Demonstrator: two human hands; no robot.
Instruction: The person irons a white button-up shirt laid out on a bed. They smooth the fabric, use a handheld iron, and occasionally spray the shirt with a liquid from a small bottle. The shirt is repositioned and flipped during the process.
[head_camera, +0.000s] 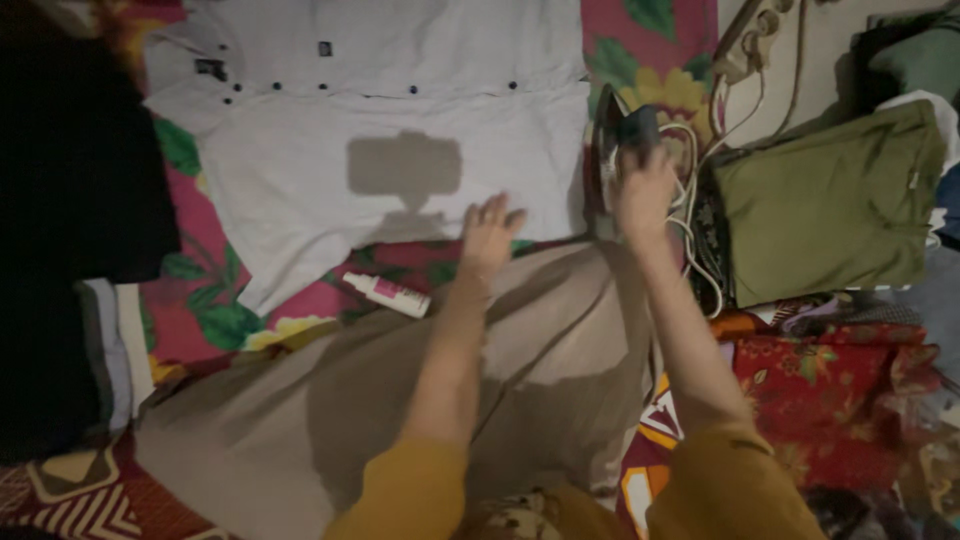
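A pale grey button-up shirt (400, 150) lay spread flat on a floral cloth (200, 310). At the shirt's lower hem the left hand (488, 235) rested with its fingers released and splayed, pinning the fabric. Just off the shirt's right edge the right hand (645, 190) had its fingers clenched around the handle of an electric iron (620, 135), which stood tilted on end. The iron's white cord (690, 230) looped further right of the shirt, toward a folded olive garment (830, 205). A small spray bottle (388, 294) lay below the hem. The cord could probably snag and topple the iron; the flat left fingers risked a burn.
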